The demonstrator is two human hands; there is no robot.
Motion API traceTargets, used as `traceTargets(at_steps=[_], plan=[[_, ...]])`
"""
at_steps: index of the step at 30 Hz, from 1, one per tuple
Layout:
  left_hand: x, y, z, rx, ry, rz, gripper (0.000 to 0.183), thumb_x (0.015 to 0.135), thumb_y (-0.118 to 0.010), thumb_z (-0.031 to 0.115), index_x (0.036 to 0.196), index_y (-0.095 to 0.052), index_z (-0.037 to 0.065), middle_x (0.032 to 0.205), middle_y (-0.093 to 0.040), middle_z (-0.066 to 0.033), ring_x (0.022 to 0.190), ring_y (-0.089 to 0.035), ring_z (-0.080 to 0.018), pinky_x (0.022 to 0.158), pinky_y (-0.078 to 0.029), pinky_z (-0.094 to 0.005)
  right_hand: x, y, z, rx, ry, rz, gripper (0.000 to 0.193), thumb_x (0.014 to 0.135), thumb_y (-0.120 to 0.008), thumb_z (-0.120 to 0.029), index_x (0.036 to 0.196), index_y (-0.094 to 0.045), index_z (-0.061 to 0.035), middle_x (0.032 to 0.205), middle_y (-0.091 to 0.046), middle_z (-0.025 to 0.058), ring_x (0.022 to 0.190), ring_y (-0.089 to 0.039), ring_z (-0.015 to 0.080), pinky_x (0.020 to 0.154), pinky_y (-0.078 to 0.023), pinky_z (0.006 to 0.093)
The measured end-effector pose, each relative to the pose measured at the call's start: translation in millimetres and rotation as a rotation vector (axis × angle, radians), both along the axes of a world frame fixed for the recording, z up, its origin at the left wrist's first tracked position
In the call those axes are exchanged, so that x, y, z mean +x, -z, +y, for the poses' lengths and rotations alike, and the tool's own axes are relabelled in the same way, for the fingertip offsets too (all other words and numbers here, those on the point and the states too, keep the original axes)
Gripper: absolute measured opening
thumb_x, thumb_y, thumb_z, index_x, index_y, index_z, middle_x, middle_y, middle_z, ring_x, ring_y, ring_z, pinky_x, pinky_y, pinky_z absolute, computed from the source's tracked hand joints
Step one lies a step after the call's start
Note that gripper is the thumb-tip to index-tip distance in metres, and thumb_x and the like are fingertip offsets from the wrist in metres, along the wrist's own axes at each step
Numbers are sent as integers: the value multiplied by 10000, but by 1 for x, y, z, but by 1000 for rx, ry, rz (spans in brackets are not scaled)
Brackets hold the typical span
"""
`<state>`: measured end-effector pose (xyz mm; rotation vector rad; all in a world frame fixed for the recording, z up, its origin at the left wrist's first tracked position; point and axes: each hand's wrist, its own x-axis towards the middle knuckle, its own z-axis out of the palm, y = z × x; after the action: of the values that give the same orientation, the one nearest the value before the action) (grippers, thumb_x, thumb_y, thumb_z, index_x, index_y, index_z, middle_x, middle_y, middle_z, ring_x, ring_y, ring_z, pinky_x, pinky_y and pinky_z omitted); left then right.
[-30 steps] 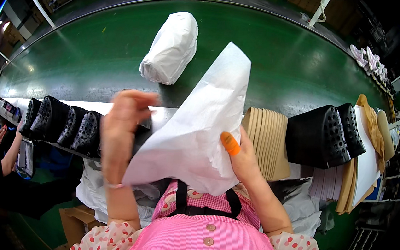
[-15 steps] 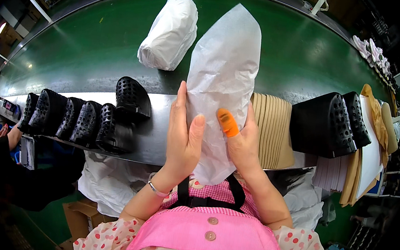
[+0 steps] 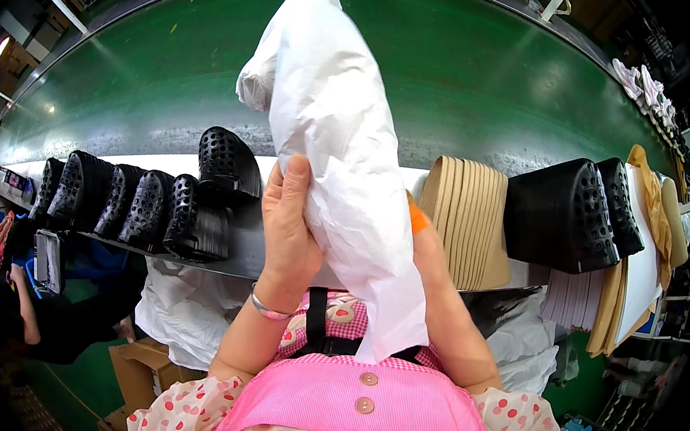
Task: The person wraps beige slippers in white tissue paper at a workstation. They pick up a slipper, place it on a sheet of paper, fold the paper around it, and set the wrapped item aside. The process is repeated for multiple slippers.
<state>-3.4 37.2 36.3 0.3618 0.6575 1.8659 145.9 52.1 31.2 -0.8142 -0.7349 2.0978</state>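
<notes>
A long bundle wrapped in crinkled white paper (image 3: 343, 149) is held upright before me, leaning left, its loose lower end hanging over my pink apron. My left hand (image 3: 288, 222) is closed on its left side, thumb up against the paper. On the other side, my right hand (image 3: 427, 248) is mostly hidden behind the bundle; only its back and a bit of an orange finger cover show. What the paper contains is hidden. A second white wrapped bundle (image 3: 256, 78) lies on the green table behind, largely covered by the first.
Black perforated, shoe-like pieces (image 3: 146, 209) stand in a row along the steel edge at left. To the right are a stack of tan sheets (image 3: 465, 219), larger black perforated pieces (image 3: 561, 211) and upright papers (image 3: 643, 244). Pale shoes (image 3: 644, 86) line the far right. Another person sits at left.
The paper bundle has tipped left and turned, now showing a bulkier side and overlapping the bundle behind. My right hand has slid behind it.
</notes>
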Motion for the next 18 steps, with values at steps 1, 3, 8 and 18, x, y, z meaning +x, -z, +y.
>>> traceTargets(at_steps=[1, 3, 8, 18], plan=[[0, 1, -1, 1, 15, 8, 404, 980, -571, 285, 1282, -510, 23, 1270, -590, -82, 1146, -575, -170, 987, -469, -314, 0, 1, -4, -29, 15, 49, 555, 1017, -454, -405, 1381, -434, 15, 1319, -548, 127, 1179, -557, 189, 1003, -445, 313], [2, 1, -3, -3, 51, 69, 502, 982, -546, 355, 1357, -447, 36, 1344, -534, -90, 1211, -529, -188, 1036, -431, -339, 0, 6, -8, -90, 20, 176, 533, 1013, -472, -388, 1359, -458, 18, 1297, -565, 126, 1157, -573, 187, 986, -463, 316], [-1, 17, -8, -29, 200, 46, 753, 969, -419, 567, 1503, -244, 67, 1498, -364, -100, 1349, -393, -221, 1125, -322, -373, -1, 9, -8, -183, -72, 387, 494, 1006, -500, -367, 1315, -491, 18, 1273, -585, 110, 1129, -592, 174, 961, -486, 317], [-19, 2, -9, 34, 99, 351, 714, 930, -500, 450, 1476, -293, 39, 1469, -403, -105, 1334, -411, -235, 1112, -324, -374, 11, -4, 1, 14, -177, -227, 532, 1026, -448, -378, 1332, -479, 56, 1290, -577, 113, 1132, -584, 170, 977, -461, 316]])
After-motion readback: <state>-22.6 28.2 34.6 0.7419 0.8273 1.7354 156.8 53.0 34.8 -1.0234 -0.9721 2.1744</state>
